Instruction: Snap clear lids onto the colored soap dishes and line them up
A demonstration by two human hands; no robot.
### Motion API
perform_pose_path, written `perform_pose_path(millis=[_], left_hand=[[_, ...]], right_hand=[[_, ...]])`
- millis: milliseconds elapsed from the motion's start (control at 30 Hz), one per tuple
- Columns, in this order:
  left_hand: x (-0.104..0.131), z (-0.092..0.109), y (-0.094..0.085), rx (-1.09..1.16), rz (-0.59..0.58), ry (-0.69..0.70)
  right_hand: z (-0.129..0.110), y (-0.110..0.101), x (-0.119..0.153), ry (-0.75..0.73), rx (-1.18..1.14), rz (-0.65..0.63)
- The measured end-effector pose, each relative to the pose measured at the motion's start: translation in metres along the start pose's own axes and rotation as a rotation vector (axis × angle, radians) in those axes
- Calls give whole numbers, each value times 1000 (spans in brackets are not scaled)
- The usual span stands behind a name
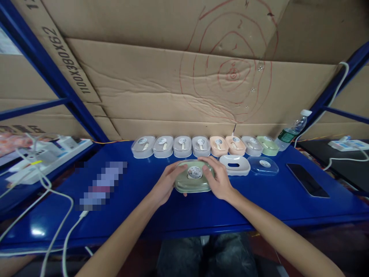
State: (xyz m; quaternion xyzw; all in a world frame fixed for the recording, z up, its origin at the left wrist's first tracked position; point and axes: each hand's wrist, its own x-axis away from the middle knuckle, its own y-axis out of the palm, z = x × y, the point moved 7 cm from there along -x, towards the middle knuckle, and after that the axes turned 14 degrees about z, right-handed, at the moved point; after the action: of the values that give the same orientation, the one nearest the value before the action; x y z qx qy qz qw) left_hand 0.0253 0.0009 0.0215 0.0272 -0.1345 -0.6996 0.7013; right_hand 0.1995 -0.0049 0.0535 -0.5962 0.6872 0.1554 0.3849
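Observation:
Between my two hands is a green soap box [184, 186] with a clear lid and a round label on top. My left hand [168, 181] grips its left end, thumb on the lid. Around the right end wraps my right hand [220, 177], its thumb lying near the label. Just right of it, a white oval soap dish [243, 166] with a dark slot sits on the blue table. Beside that dish lies a loose clear lid [273, 169] with a round label.
Along the back stand several lidded boxes: grey [144, 147], peach [218, 146] and green [268, 145]. A plastic bottle [291, 132] is at the back right, a phone [307, 181] at the right. Power strips and white cables [49, 184] occupy the left. Cardboard [144, 84] closes off the back.

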Motion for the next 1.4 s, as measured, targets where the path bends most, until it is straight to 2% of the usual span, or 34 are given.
perform_pose_path(millis=[167,433,667,900,1233,1400], left_hand=[[-1,0,-1,2,-27,10],[1,7,2,-50,-59,107],[5,3,2,-27,-113,39],[4,5,2,24,-255,-2],[2,4,0,-57,-246,45],[1,4,-3,-35,-256,5]], right_hand=[[7,1,-2,35,-52,1],[29,6,-1,287,-196,7],[26,3,-1,233,-148,-12],[22,4,-3,222,-161,-63],[13,6,-1,94,-140,-75],[8,5,-3,59,-133,-144]])
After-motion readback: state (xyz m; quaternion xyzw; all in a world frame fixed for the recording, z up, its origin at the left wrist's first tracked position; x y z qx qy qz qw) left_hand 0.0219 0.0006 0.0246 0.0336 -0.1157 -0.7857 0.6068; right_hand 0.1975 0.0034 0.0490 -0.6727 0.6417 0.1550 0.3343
